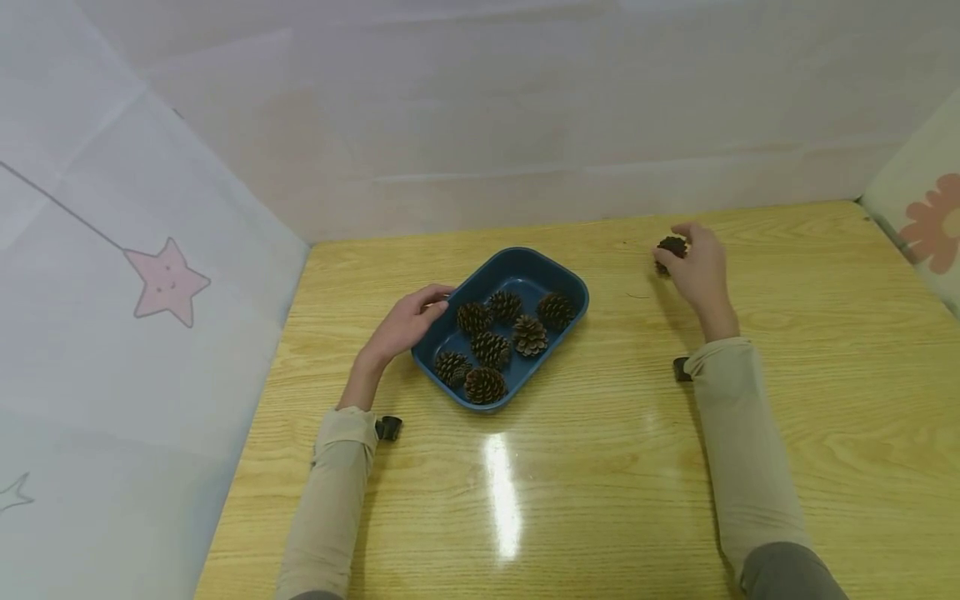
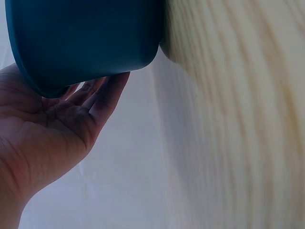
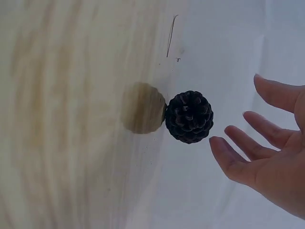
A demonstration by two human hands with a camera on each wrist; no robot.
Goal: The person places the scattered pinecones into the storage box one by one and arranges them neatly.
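Observation:
A blue plastic tub (image 1: 470,406) with a rounded rim sits on the table, several brown pine cones (image 1: 491,350) lying inside it. At its left side my left hand (image 1: 407,321) holds the rim, thumb at the top edge. The left wrist view shows fingers (image 2: 112,95) against the tub's outer wall, with the thumb's end hidden by the tub. Farther right, one separate pine cone (image 3: 189,117) rests on the table. Around it my right hand (image 1: 701,271) is spread, thumb overlapping it in the head view. In the right wrist view the fingertips (image 3: 217,143) stand just off the cone.
The wooden table (image 1: 600,483) backs onto a pale sheet (image 1: 487,108), with another sheet bearing a pink star (image 1: 172,283) along the left. A thin dark strand (image 3: 171,36) lies near the loose cone. Small black devices (image 1: 389,428) sit at both wrists.

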